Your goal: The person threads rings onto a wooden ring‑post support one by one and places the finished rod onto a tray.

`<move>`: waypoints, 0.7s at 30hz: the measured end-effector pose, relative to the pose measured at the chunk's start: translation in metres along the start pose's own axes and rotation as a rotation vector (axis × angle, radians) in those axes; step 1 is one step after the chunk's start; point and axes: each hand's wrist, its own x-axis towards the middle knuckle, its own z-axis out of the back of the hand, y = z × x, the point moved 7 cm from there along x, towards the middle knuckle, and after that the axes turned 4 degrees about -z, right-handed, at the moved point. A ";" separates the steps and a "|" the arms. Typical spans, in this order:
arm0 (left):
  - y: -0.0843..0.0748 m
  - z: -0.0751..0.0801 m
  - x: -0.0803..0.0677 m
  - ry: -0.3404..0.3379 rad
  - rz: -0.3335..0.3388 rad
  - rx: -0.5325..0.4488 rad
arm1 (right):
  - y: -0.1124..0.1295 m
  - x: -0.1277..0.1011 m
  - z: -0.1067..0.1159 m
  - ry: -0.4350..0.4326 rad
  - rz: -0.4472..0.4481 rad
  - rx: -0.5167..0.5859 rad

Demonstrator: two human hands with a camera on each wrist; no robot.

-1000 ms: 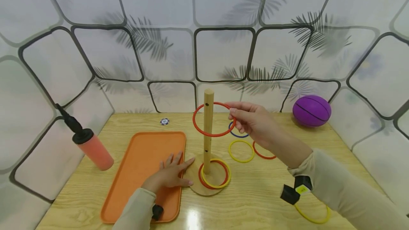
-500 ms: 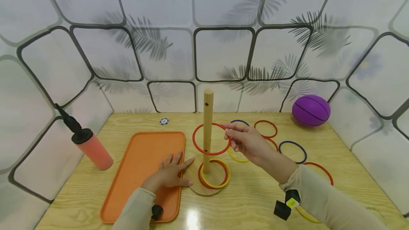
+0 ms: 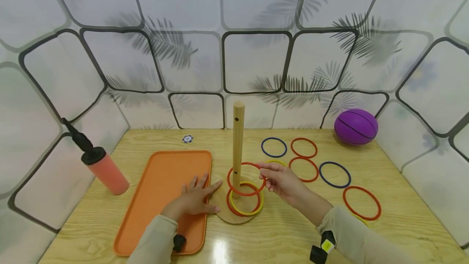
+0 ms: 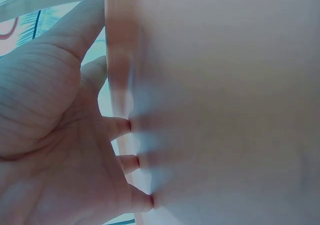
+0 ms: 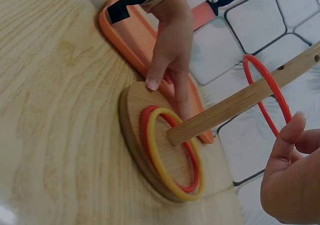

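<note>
A wooden peg (image 3: 238, 141) stands upright on a round wooden base (image 3: 222, 211). A red ring (image 5: 143, 125) and a yellow ring (image 5: 159, 155) lie on the base around the peg. My right hand (image 3: 282, 180) pinches another red ring (image 3: 250, 163) by its right edge; this ring circles the peg low down, just above the two lying rings. My left hand (image 3: 194, 199) lies flat with straight fingers on the orange tray (image 3: 161, 182), its thumb touching the base's left rim. In the left wrist view the left hand (image 4: 50, 135) presses its fingertips on the tray (image 4: 225, 110).
Several loose red and blue rings, among them a red ring (image 3: 360, 187), lie on the table right of the peg. A purple ball (image 3: 356, 126) sits at the back right. A pink pump (image 3: 104, 170) leans at the left wall. A small chip (image 3: 187, 139) lies behind the tray.
My right hand has lowered the red ring down the peg, from near its top to just above the base. The left hand has stayed put.
</note>
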 end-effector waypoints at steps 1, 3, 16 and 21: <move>0.000 0.000 0.000 0.000 -0.001 0.000 | -0.004 0.001 0.001 0.001 -0.002 -0.001; 0.000 0.001 0.000 -0.001 -0.002 0.001 | -0.011 0.003 0.003 -0.006 -0.006 -0.016; 0.001 -0.002 0.001 0.008 0.002 0.018 | -0.048 0.006 0.013 -0.084 -0.041 -0.047; 0.001 -0.001 0.001 0.005 0.006 0.014 | -0.053 0.007 0.017 -0.099 -0.037 -0.068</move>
